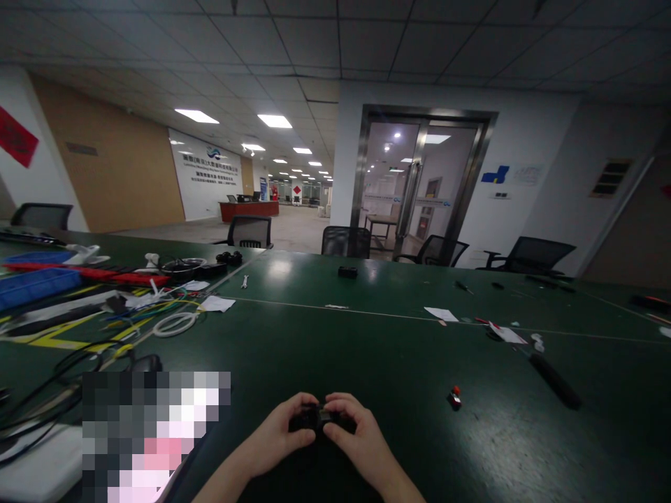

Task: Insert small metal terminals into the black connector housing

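Observation:
Near the front edge of the dark green table, both my hands are closed around one small black device [321,417]. It has a lighter patch at its middle, and its exact kind is hard to make out. The fingers and thumb of my left hand [293,426] grip its left end. On the other end, my right hand [352,427] holds it the same way, thumb toward me. Much of the device is hidden by my fingers. To the right of my hands lies a small red and silver item [455,398].
Cables, a coiled white cable [175,323] and blue trays [39,285] crowd the left. A pixelated patch covers something at the lower left. A black bar [554,381] and papers [507,333] lie to the right. Farther back are a small black box [347,272] and a wrench [244,281].

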`<state>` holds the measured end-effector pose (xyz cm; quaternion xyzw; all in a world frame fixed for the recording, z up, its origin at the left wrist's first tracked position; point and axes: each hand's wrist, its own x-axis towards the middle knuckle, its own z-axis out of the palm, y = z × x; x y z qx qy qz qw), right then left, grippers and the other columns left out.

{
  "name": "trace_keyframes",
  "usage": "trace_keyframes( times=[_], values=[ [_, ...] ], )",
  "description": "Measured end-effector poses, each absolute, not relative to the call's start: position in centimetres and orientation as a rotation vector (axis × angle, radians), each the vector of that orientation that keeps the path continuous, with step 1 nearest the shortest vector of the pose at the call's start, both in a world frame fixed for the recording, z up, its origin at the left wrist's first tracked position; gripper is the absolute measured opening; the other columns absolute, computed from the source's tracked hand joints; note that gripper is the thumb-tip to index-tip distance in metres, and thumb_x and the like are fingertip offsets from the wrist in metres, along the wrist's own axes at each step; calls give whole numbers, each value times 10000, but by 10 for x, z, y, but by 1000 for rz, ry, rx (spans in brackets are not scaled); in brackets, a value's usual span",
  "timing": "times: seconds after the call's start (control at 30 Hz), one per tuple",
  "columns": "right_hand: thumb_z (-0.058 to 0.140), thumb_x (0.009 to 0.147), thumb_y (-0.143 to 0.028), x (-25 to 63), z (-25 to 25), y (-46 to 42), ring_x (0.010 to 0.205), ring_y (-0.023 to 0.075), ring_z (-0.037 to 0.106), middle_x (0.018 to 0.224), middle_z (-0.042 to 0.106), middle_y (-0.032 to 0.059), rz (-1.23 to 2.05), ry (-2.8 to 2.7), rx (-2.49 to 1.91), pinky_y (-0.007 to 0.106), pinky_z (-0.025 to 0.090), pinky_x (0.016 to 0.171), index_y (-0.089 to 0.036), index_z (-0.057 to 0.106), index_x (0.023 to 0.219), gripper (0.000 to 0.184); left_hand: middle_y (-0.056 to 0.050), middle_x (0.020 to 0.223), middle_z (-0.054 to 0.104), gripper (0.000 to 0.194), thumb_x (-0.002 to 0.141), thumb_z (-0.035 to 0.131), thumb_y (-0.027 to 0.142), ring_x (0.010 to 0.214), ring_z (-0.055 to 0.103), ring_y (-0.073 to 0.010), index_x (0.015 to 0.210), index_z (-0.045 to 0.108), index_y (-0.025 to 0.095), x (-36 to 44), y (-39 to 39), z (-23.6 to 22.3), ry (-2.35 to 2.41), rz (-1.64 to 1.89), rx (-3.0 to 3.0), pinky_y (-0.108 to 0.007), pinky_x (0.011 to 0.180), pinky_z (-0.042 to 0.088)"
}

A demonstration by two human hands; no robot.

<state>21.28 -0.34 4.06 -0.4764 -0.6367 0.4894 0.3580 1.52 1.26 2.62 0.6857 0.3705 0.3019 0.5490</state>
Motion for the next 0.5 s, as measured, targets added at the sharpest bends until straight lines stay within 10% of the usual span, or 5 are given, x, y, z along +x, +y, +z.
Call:
trace_keyframes(
  times=[0.5],
  values=[
    [628, 719, -318, 216, 36, 1, 1102, 242, 495, 1139, 573, 33, 1181, -1547, -1186, 373, 355, 952, -233, 657, 911, 213, -17, 1073, 572, 373, 733, 588, 183, 1032, 524, -207, 1092, 488, 206, 15, 13, 27, 870, 720, 1645, -323, 891, 385]
  ],
)
